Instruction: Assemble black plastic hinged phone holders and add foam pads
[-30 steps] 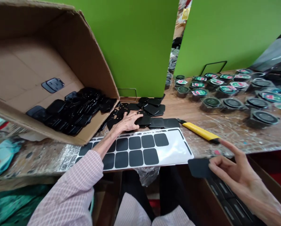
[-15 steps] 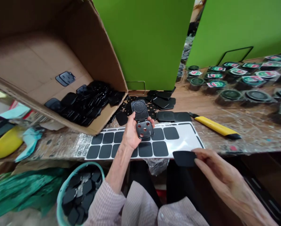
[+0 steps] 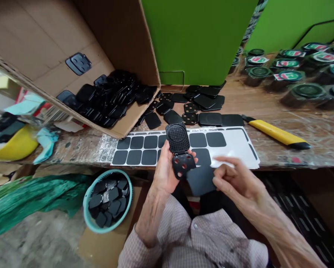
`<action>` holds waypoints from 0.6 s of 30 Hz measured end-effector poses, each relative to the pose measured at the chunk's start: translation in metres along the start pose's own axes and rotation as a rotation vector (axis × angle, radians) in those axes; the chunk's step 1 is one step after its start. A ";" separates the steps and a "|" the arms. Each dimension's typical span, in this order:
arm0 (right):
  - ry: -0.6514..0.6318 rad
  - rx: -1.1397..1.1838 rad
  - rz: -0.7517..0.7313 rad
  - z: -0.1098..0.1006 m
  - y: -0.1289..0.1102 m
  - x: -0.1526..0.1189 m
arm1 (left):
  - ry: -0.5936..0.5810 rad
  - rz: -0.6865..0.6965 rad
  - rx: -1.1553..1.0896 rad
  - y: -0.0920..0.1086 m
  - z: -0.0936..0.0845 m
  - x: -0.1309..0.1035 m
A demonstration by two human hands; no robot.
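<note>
My left hand [image 3: 167,169] holds a hinged black plastic case [image 3: 178,139] unfolded, its gridded half with a round ring uppermost and its half with round holes towards me. Between thumb and fingertips of my right hand [image 3: 234,180] is a black square sticker [image 3: 201,180], slightly blurred. The sticker's left edge overlaps or nearly meets the holed half in this view; whether they touch I cannot tell. Behind both hands lies a white sticker sheet [image 3: 234,145] with rows of black rounded squares, bare white at its right part.
A cardboard box [image 3: 100,33] on its side holds many black cases. Loose black pieces [image 3: 204,101] lie behind the sheet. A yellow cutter knife [image 3: 279,133] lies right, near lidded plastic tubs [image 3: 306,91]. A turquoise basket [image 3: 88,219] of black pieces stands below left.
My right hand has brought the sticker left, up close to the case's holed half. My left hand still holds the unfolded case. The camera view has shifted.
</note>
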State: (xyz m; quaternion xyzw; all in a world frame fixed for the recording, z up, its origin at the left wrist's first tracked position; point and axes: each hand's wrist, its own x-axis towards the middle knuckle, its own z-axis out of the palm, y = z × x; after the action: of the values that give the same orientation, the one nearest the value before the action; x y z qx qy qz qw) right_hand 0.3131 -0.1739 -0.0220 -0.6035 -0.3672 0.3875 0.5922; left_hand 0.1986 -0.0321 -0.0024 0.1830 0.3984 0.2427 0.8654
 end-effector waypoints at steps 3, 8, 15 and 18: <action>0.009 0.129 0.143 0.005 0.000 0.000 | -0.005 0.002 0.007 -0.002 -0.002 -0.003; 0.023 0.246 0.268 0.010 -0.001 0.003 | 0.015 0.011 0.011 -0.006 -0.003 -0.006; 0.111 0.331 0.329 0.032 0.003 0.005 | 0.027 -0.013 0.007 -0.014 0.001 -0.005; 0.141 0.325 0.319 0.037 0.005 0.005 | 0.054 -0.032 0.007 -0.017 0.003 -0.005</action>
State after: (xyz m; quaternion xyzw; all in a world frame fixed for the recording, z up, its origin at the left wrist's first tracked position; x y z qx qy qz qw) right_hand 0.2815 -0.1531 -0.0272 -0.5763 -0.1575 0.4870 0.6371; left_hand 0.2025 -0.0490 -0.0061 0.1730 0.4254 0.2324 0.8574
